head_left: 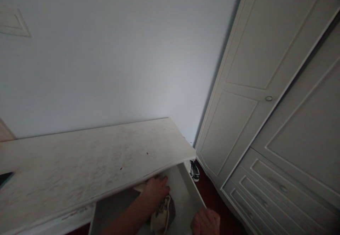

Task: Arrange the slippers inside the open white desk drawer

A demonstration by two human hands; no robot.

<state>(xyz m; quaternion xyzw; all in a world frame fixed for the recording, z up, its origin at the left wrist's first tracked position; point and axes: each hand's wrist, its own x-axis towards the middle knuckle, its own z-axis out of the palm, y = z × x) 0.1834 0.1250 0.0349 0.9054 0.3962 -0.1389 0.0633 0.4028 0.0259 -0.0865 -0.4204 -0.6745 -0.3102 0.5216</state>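
The shoe (159, 219) lies in the drawer (180, 189) beside our nearer left hand (156, 189), long axis roughly front-to-back. We cannot tell that hand's opening or hold; our right hand (205, 222) is curled onto the drawer's edge.

Dim; drawer (183, 190) apparently partly in shadow

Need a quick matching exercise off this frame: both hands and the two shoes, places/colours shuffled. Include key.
Column 1
1. Left hand
2. Right hand
3. Drawer shoe
4. Floor shoe

Column 2
A. Black and white
B. At the right side of the drawer
C. Beige and grey
D. Extended into the open drawer

Pairs: 1-D, 2-B, 3-C, 4-A
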